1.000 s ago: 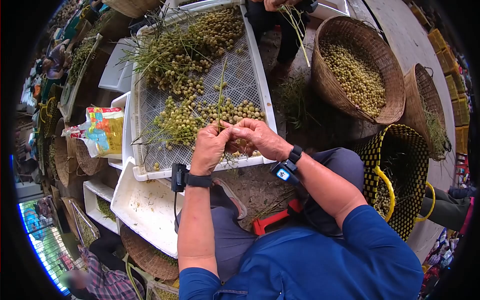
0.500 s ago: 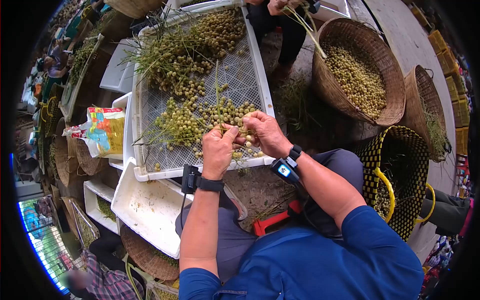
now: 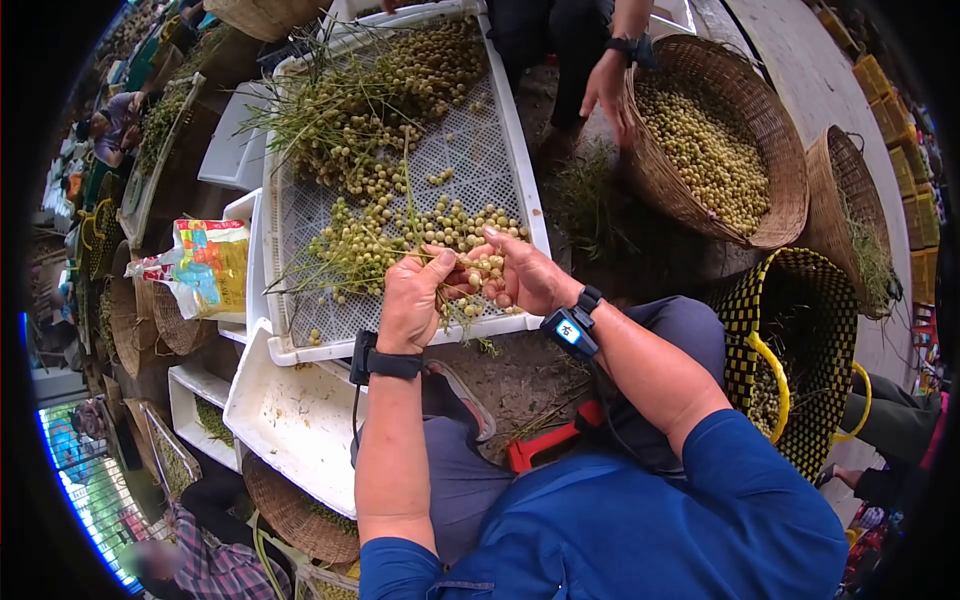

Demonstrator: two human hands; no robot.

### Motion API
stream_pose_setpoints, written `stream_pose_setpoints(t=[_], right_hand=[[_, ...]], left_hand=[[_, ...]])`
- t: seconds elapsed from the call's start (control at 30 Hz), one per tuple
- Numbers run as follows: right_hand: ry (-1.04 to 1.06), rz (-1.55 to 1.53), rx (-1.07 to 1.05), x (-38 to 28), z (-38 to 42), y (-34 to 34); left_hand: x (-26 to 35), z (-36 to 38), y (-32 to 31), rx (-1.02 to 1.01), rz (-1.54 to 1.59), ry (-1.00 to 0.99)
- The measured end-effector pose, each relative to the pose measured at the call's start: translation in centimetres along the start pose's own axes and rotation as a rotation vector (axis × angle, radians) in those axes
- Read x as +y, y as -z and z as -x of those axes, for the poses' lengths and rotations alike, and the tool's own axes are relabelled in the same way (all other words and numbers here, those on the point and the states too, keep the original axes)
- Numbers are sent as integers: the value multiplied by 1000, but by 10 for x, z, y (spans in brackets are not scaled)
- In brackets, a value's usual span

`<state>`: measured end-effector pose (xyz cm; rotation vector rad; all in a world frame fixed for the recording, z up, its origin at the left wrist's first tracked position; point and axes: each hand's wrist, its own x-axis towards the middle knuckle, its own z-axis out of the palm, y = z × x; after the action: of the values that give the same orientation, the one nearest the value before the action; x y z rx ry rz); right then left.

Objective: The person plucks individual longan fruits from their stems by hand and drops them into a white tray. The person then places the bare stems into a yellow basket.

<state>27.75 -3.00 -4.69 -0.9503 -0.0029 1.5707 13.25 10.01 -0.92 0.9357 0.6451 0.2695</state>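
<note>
While the left hand [image 3: 415, 295] pinches a thin green stem [image 3: 408, 215] between thumb and forefinger, the right hand [image 3: 525, 275] cups a small cluster of round yellow-green fruit [image 3: 485, 268] in curled fingers, both hands meeting over the near edge of the white perforated tray [image 3: 500, 130]. The cluster sits between the two hands, touching both, at 6 o'clock of the tray. The step in hand appears to be stripping fruit from the stem. The next move likely calls for a firm pull along the stem with the right fingers closed around the fruit, so that loose pieces stay in the palm. More stemmed bunches [image 3: 345, 110] lie at 11 o'clock on the tray. A woven basket [image 3: 790, 190] of cleaned fruit stands at 2 o'clock, where another person's hand [image 3: 607, 88] rests near its rim.
</note>
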Motion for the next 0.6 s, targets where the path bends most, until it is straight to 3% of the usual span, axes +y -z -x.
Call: stream_pose_setpoints(t=[0.13,0.33,0.6], right_hand=[[-28,-63,-29,1,3,-4],[95,-163,-42,-5,3,-1],[113,-11,-142,-4,7,-3]], left_hand=[[1,1,-1,33,-59,-10],[2,-1,4,103,-134,-57],[0,-2,7,104,16,-23]])
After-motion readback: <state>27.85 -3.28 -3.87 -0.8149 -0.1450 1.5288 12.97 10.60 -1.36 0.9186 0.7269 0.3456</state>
